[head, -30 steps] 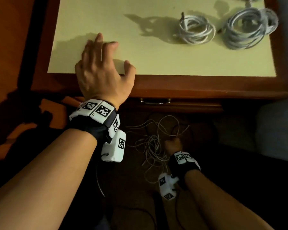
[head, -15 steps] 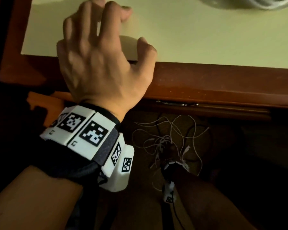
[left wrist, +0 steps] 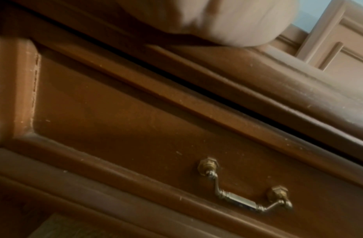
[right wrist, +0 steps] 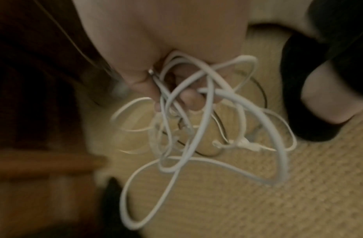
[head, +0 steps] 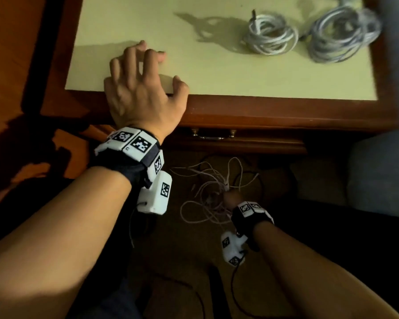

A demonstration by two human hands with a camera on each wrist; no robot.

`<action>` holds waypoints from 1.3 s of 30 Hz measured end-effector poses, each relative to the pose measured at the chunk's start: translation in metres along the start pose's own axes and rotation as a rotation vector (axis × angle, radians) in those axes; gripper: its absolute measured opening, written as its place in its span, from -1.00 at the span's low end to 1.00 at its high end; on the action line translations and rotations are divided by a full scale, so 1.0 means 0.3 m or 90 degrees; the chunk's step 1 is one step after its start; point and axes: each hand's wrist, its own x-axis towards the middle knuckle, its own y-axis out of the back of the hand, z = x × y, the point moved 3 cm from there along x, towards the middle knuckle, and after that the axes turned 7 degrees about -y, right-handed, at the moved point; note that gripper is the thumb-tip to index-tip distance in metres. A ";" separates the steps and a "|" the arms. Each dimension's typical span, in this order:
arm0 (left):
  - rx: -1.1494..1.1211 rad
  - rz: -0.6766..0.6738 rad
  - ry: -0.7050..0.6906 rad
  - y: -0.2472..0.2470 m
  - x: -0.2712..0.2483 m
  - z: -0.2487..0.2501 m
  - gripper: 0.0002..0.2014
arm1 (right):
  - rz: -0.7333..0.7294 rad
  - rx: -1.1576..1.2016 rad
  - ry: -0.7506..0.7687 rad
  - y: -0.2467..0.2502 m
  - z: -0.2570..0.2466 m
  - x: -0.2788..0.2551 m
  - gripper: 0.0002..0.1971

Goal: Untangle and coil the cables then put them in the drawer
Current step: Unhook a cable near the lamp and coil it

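Note:
My right hand (head: 232,197) is down near the floor in front of the nightstand and grips a tangle of thin white cables (head: 213,194); the right wrist view shows its fingers (right wrist: 188,98) curled round the white cable tangle (right wrist: 205,128), loops hanging over the carpet. My left hand (head: 143,88) rests flat on the pale nightstand top (head: 217,74), fingers spread, thumb at the front edge. Two coiled white cables lie on the top: a smaller coil (head: 271,35) and a larger coil (head: 343,35). The drawer (left wrist: 156,136) is closed, its brass handle (left wrist: 243,188) hanging.
The nightstand has a reddish wooden rim (head: 274,111); the drawer handle (head: 213,134) shows under it. A thin black cable (head: 253,178) lies on the woven carpet (right wrist: 278,193) by the tangle. A grey upholstered edge (head: 382,176) stands at right.
The head view dipped close to the left hand and has drawn back, showing the coils again. The right hand now holds the tangle a little higher. The left hand stays on the top.

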 end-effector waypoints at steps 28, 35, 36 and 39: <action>-0.721 -0.430 0.155 0.445 -0.093 0.161 -0.15 | 0.234 0.173 0.756 0.566 -0.416 -1.708 -0.82; -1.035 -0.313 0.237 0.565 0.021 0.227 -0.47 | 0.086 0.334 0.865 0.589 -0.568 -1.782 -0.82; -1.084 -0.280 0.272 0.568 0.039 0.214 -0.54 | 0.074 0.343 0.867 0.585 -0.589 -1.769 -0.82; -1.178 -0.151 0.389 0.570 0.084 0.154 -0.53 | 0.106 0.287 0.843 0.563 -0.678 -1.675 -0.86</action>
